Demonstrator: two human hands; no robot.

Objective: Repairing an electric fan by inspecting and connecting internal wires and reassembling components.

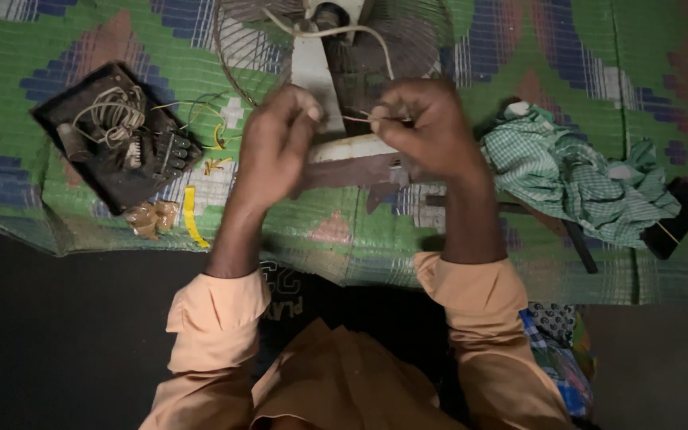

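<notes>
Both my hands are up over the dismantled table fan, working a thin wire that runs between them. My left hand is pinched shut with thumb and forefinger on one end of it; my right hand is curled tight, fingertips nipping the other end. The wire sits just above the fan's pale stand, with the wire grille beyond my knuckles. Out past my left hand lies the black switch base, opened, with a coil of pale cord and yellow leads spilling from it. Beside my right wrist is a crumpled green checked cloth. Everything rests on a green patterned mat.
</notes>
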